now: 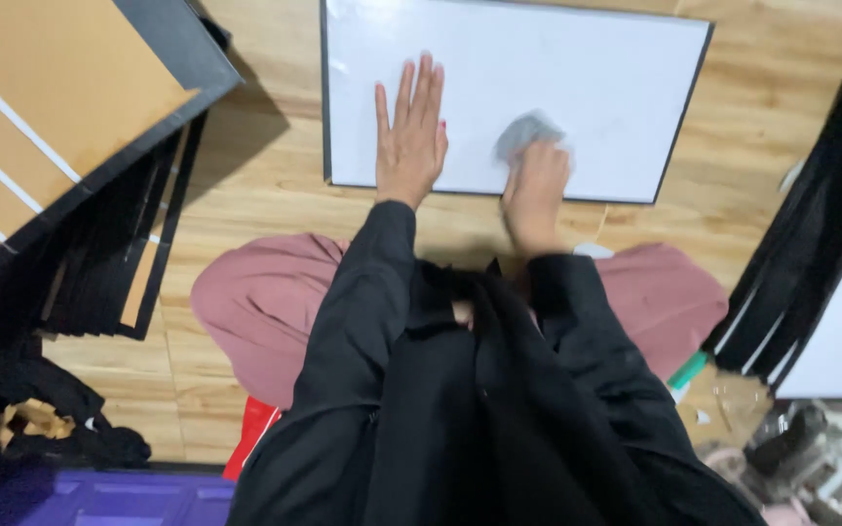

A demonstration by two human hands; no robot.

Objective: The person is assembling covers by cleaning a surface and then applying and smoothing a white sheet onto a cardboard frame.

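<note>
A white board [577,68] with a thin black frame lies flat on the wooden floor in front of me. My left hand [409,136] rests flat on it near its lower edge, fingers spread. To the right, my right hand [536,180] is closed on a grey cloth [526,131] pressed against the board; the hand and cloth look blurred. Both arms wear black sleeves, and my knees in pink fabric [265,302] sit just below the board.
A stack of brown boards with black frames [70,107] leans at the left. More black frames and a white panel [830,244] lie at the right. A purple box [119,497], a red item [250,433] and dark clutter sit near me on the wooden floor [246,185].
</note>
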